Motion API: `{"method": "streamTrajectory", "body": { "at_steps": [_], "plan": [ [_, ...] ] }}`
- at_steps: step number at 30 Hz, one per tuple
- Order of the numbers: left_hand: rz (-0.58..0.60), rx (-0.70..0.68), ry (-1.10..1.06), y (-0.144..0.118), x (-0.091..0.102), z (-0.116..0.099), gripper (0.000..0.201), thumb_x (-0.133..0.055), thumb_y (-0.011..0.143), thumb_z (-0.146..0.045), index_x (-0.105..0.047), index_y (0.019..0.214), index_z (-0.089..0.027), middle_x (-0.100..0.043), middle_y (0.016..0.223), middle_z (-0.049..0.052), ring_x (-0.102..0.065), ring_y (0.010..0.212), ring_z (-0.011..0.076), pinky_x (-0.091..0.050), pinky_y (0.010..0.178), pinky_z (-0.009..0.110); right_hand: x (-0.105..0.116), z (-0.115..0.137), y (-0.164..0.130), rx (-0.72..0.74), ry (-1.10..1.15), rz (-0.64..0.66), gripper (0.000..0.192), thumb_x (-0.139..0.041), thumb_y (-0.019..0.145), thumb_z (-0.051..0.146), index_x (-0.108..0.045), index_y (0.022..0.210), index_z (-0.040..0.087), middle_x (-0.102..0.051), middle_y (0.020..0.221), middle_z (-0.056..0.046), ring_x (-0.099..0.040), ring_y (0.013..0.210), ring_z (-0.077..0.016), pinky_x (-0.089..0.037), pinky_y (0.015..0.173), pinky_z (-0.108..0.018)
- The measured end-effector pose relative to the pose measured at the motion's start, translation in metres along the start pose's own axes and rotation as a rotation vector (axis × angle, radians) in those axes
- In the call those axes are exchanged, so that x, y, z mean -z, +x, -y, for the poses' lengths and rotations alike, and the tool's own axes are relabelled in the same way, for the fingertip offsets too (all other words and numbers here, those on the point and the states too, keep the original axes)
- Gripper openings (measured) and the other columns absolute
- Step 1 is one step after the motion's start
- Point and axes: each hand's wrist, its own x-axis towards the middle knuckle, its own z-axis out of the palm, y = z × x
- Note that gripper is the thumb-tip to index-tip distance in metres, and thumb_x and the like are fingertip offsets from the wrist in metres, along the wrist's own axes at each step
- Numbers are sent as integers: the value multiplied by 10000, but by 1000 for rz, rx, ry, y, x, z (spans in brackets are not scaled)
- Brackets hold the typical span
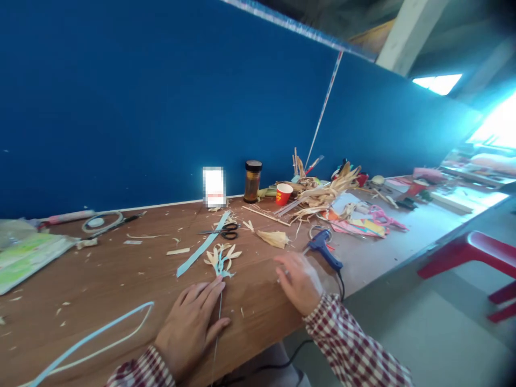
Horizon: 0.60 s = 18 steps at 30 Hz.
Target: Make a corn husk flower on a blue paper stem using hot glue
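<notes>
- L hand (193, 320) lies on the counter (133, 269), palm down, fingers stretched out & thumb apart; fingertips touch the flower's base, not closed round anything.
- Husk flower (221, 260) w/ pale petals & blue bits is on the counter just past L fingertips; its thin stem (220, 309) runs back toward the person, btwn L index finger & thumb.
- R hand (298, 282) is nr the counter, R of the flower, fingers bent & blurred; can't tell if they grip anything.
- Blue glue gun (327, 251) sits just beyond R hand, its cord (342, 282) trailing to the nr edge.
- Black scissors (226, 231) lie across a blue strip (197, 256), both just past the flower, so the spot behind it is crowded.
- Loose husk piece (274, 238) lies btwn scissors & glue gun.
- Farther back: jar (252, 185) w/ dark lid, red cup (284, 195), big husk pile (332, 188); pink scissors (382, 216) on coloured paper (363, 227), off R.
- L side: blue-and-cream loop (105, 328) nr L sleeve, coiled cable (104, 221) & green-white packet (36, 255) well apart from the flower.
- Scraps dot the counter; red stool (479, 250) stands beyond its edge, far R.
</notes>
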Motion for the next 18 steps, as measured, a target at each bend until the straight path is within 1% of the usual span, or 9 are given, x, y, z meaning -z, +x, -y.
{"method": "streamTrajectory", "body": {
  "at_steps": [2, 4, 6, 8, 9, 11, 14, 18],
  "plan": [
    [1, -1, 3, 0, -1, 0, 530, -456, 814, -504, -463, 1262, -220, -483, 1326, 57, -455, 1123, 239, -324, 955, 380, 15, -33, -9, -143, -186, -94, 179, -454, 841, 238, -562, 963, 166, -575, 918, -82, -493, 882, -216, -390, 801, -346],
    [9, -3, 7, 1, -1, 1, 508, -451, 815, -509, -501, 1227, -216, -493, 1316, 60, -458, 1121, 241, -324, 956, 385, 25, -66, -17, -291, -393, -155, 212, -491, 822, 324, -561, 945, 166, -567, 918, -100, -492, 864, -248, -387, 768, -372],
    [15, -7, 11, 1, -1, 1, 498, -441, 820, -508, -512, 1217, -216, -499, 1310, 59, -458, 1123, 241, -326, 956, 389, 29, -95, -23, -409, -523, -146, 285, -518, 797, 399, -551, 956, 165, -560, 934, -114, -499, 855, -265, -393, 716, -363],
    [13, -13, 15, 0, 0, 1, 496, -429, 826, -508, -511, 1220, -219, -493, 1316, 55, -456, 1126, 240, -330, 956, 394, 27, -116, -27, -467, -554, -72, 315, -530, 781, 429, -542, 951, 164, -561, 892, -108, -519, 803, -251, -397, 678, -342],
    [10, -15, 17, 0, 0, 1, 494, -425, 828, -507, -510, 1221, -221, -483, 1325, 53, -454, 1128, 240, -331, 958, 396, 25, -124, -29, -474, -552, -48, 286, -528, 787, 404, -538, 943, 164, -565, 870, -101, -526, 790, -242, -398, 680, -334],
    [1, -17, 23, 0, 1, 0, 486, -430, 828, -501, -511, 1220, -225, -454, 1348, 50, -452, 1131, 240, -334, 962, 397, 21, -135, -31, -452, -539, -47, 221, -511, 802, 342, -533, 930, 164, -571, 855, -96, -531, 789, -233, -400, 700, -330],
    [-2, 0, 29, -1, 2, 0, 476, -454, 821, -481, -510, 1219, -226, -432, 1357, 59, -446, 1140, 242, -341, 961, 394, 20, -144, -33, -395, -504, -119, 235, -481, 815, 343, -522, 955, 158, -574, 863, -109, -530, 804, -244, -406, 708, -343],
    [10, -6, 10, -1, 1, 1, 504, -461, 817, -483, -477, 1250, -226, -476, 1315, 63, -434, 1155, 246, -322, 979, 408, 31, -153, -34, -356, -387, -220, 299, -411, 836, 414, -509, 963, 161, -576, 857, -110, -537, 806, -254, -421, 686, -353]
  ]
}}
